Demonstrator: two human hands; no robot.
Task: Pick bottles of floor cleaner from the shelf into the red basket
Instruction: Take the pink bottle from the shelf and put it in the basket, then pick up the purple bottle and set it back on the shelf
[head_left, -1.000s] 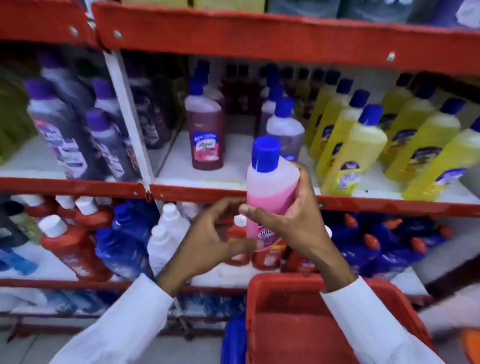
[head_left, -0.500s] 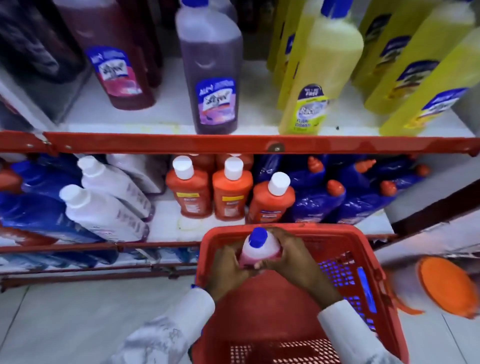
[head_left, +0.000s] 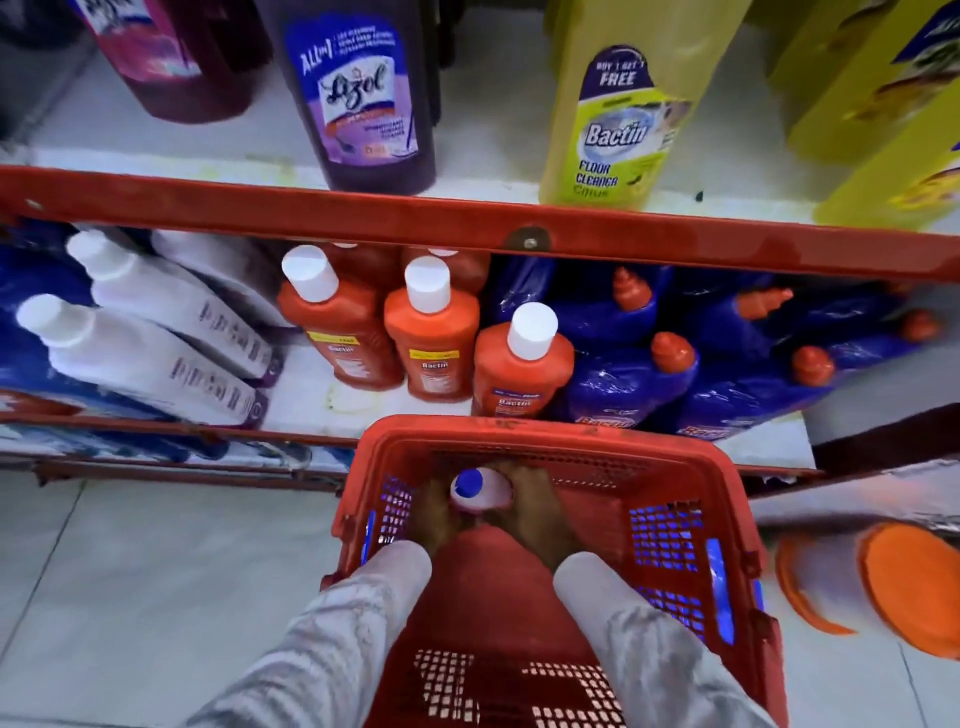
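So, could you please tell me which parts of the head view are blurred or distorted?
Head view: the orange lids at the right edge are smeared by blur; the hands around the pink bottle are soft; the shelf rail bows from wide-angle distortion; the yellow bottle label reads sharply.

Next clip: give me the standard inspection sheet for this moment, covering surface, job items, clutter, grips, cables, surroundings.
Surface: pale tiled floor; red-edged shelves.
Job's things: pink bottle with blue cap, upright inside red basket.
Clutter: orange bottles, white bottles, blue bottles on lower shelf; yellow Bactin bottle and purple Lizol bottle above.
Grips: left hand and right hand both closed on the pink bottle.
Cables: nothing seen.
Surroundings: blurred orange object at right.
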